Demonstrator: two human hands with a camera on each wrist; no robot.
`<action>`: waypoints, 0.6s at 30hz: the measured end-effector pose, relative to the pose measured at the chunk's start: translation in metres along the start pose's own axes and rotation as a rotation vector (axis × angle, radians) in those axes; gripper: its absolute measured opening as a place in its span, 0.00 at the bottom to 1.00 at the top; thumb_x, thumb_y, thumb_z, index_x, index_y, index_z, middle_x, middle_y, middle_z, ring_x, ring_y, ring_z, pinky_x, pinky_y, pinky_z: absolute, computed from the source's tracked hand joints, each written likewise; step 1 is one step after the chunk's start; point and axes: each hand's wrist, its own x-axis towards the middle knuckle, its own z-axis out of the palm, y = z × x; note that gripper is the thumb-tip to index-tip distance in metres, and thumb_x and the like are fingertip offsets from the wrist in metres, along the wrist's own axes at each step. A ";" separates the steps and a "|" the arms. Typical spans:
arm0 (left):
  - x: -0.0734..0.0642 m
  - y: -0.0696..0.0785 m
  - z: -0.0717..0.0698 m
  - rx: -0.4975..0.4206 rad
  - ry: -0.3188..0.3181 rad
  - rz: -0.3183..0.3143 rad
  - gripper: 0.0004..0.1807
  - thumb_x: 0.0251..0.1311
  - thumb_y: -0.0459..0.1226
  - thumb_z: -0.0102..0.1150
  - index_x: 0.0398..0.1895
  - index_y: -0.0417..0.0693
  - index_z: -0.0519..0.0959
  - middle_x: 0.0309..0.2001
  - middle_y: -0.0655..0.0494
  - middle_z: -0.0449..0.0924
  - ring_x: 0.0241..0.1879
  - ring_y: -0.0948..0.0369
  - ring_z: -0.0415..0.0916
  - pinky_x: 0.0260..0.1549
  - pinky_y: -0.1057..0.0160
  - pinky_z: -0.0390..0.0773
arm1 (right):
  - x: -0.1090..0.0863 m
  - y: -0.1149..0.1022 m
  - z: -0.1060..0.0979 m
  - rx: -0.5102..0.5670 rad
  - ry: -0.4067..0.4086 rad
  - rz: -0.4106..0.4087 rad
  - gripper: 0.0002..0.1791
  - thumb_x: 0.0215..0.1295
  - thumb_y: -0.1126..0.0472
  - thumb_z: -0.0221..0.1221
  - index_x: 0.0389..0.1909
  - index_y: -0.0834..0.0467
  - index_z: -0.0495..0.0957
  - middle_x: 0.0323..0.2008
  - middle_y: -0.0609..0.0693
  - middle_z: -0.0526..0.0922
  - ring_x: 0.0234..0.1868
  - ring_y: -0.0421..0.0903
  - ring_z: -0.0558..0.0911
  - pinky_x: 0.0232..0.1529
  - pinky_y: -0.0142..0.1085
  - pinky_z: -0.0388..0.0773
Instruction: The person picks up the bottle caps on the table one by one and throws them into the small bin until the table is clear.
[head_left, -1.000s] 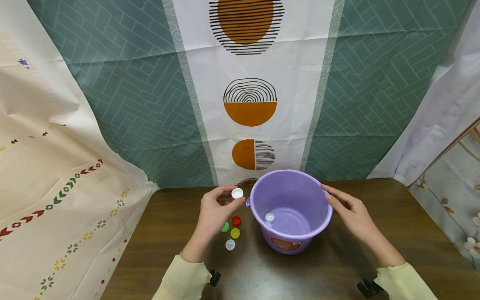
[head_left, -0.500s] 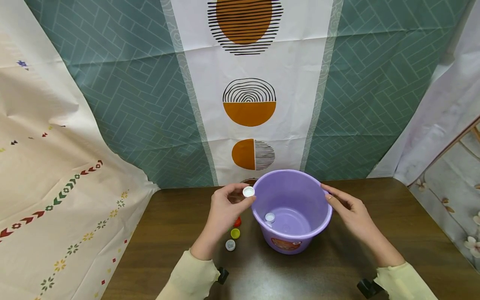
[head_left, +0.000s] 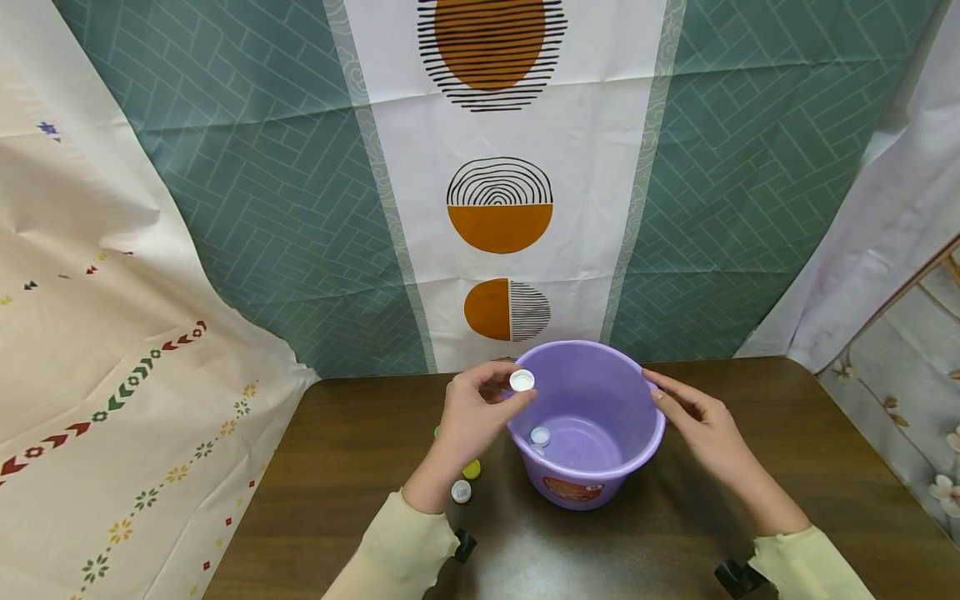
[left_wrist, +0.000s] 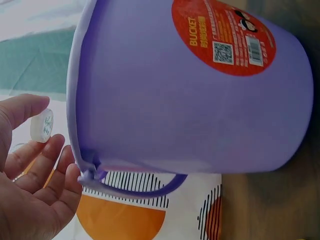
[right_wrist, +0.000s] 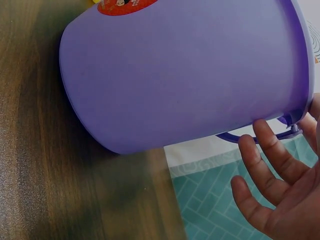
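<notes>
My left hand [head_left: 480,408] pinches a white bottle cap [head_left: 522,381] between thumb and fingers, just over the left rim of a purple bucket [head_left: 588,383]. In the left wrist view the cap [left_wrist: 42,125] is held on edge, apart from the bucket wall. My right hand [head_left: 701,427] holds the bucket's right rim, thumb on the rim and fingers against the outside. Inside the bucket lies a whitish cap [head_left: 540,436], with another pale piece partly hidden beside it. On the table by my left wrist are a yellow cap [head_left: 472,470] and a white cap [head_left: 461,492].
The bucket stands upright on a dark wooden table [head_left: 360,475]. Its handle [left_wrist: 145,192] hangs at the back. A sliver of a green cap [head_left: 437,431] shows behind my left hand. A patterned cloth [head_left: 300,208] hangs along the table's far edge.
My left hand has carried the white bottle cap rightward, from beside the bucket to over its left rim. It now covers the red cap and most of the green one. The right hand stays put.
</notes>
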 end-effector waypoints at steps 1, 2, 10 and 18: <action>0.001 0.001 0.001 0.002 -0.005 0.008 0.15 0.44 0.46 0.72 0.38 0.59 0.83 0.33 0.61 0.84 0.32 0.63 0.79 0.34 0.64 0.80 | 0.000 0.000 0.000 -0.004 0.002 0.001 0.21 0.68 0.45 0.50 0.62 0.37 0.69 0.61 0.43 0.74 0.52 0.21 0.72 0.44 0.21 0.74; 0.001 0.001 0.002 0.006 -0.009 0.014 0.15 0.44 0.46 0.72 0.38 0.59 0.82 0.33 0.61 0.84 0.31 0.63 0.78 0.34 0.65 0.80 | 0.000 0.000 0.000 -0.005 0.001 0.002 0.21 0.68 0.45 0.50 0.62 0.37 0.69 0.61 0.43 0.74 0.52 0.21 0.72 0.44 0.21 0.74; 0.005 0.008 0.012 0.013 -0.041 0.037 0.16 0.46 0.46 0.71 0.39 0.59 0.82 0.33 0.62 0.83 0.33 0.65 0.78 0.35 0.63 0.80 | 0.000 0.001 0.000 -0.006 0.004 -0.006 0.21 0.68 0.46 0.50 0.61 0.38 0.69 0.60 0.44 0.74 0.52 0.21 0.73 0.44 0.21 0.75; 0.009 0.017 0.024 -0.003 -0.072 0.023 0.15 0.46 0.46 0.71 0.39 0.61 0.82 0.32 0.64 0.82 0.34 0.65 0.78 0.38 0.61 0.80 | 0.001 0.001 0.000 -0.007 0.003 -0.001 0.21 0.68 0.46 0.50 0.62 0.37 0.69 0.61 0.43 0.74 0.53 0.21 0.72 0.44 0.20 0.74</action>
